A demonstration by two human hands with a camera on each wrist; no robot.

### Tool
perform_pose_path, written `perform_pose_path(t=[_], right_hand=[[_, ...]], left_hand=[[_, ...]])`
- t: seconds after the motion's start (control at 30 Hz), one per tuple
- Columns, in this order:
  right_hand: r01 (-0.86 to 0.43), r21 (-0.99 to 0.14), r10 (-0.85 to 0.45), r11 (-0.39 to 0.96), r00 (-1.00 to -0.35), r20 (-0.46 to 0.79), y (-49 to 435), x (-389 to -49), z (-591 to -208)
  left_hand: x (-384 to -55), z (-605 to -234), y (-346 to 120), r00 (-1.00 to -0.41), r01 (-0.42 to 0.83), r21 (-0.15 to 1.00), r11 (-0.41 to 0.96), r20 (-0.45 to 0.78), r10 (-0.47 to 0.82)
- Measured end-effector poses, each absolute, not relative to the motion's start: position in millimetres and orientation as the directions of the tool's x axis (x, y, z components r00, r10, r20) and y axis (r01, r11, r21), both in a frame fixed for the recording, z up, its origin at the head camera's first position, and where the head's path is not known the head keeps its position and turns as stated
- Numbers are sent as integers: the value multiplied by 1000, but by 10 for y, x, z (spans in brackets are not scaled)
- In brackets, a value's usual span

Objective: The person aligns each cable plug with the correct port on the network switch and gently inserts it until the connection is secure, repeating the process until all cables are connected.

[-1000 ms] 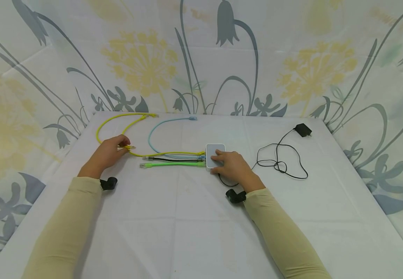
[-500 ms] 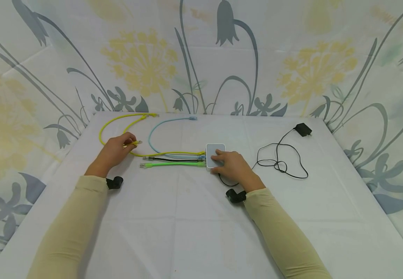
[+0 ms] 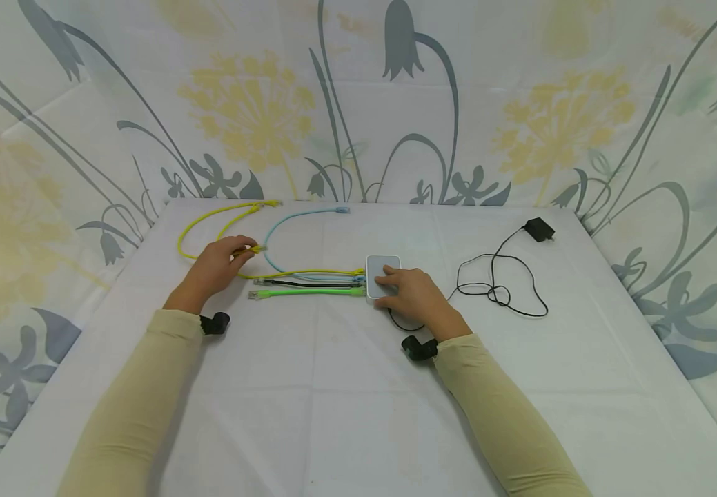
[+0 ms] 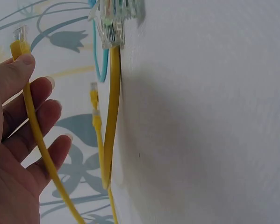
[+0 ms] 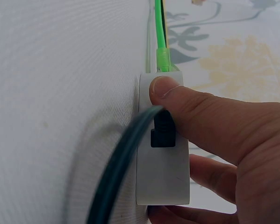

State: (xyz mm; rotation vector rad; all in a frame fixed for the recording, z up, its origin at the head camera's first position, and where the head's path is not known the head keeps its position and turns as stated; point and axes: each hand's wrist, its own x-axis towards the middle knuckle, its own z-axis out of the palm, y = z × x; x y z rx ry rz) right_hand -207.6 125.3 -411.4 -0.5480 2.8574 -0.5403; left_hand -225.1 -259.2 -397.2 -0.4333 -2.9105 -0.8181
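My left hand [image 3: 214, 268] pinches a yellow Ethernet cable [image 4: 34, 123] just behind its clear plug, between thumb and forefinger, raised off the table. In the head view that plug [image 3: 260, 248] points right, toward the cables. My right hand [image 3: 419, 295] grips a small white box with a grey top [image 3: 378, 268], which looks like a network switch. Its thumb presses the side beside a black power plug [image 5: 163, 137]. A second yellow cable [image 3: 315, 272], a light-blue cable [image 3: 305, 212], a black cable [image 3: 311, 284] and a green cable [image 3: 315, 292] run left from the box.
A black power adapter [image 3: 539, 230] lies at the back right, its thin cord [image 3: 522, 314] looped toward the box. Two yellow plugs [image 3: 265, 205] lie near the table's back edge. White cloth [image 3: 346, 428] covers the table. A floral curtain [image 3: 358, 103] hangs behind.
My left hand has moved to the right and slightly away from me, carrying the yellow cable's plug with it; the yellow loop shifted right. The right hand and the box have stayed put.
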Motion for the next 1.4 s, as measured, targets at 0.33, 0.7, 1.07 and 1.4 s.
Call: perform_pose_path(t=[0.33, 0.7, 1.07, 1.4], right_hand=[[-316, -385, -385, 867, -916, -115, 1240, -2052, -4078], [-308, -391, -380, 867, -917, -120, 1240, -2065, -4086], [-308, -387, -379, 869, -917, -123, 1245, -2066, -4096], [-305, -387, -376, 870, -919, -120, 1252, -2069, -4102]], left_hand=[[-2280, -3993, -2436, -939, 344, 481, 807, 150, 311], [-2291, -3978, -2320, -923, 379, 470, 797, 126, 364], [-2324, -3950, -2194, -899, 433, 379, 818, 111, 425], [-2402, -4004, -2089, -926, 353, 467, 811, 47, 376]])
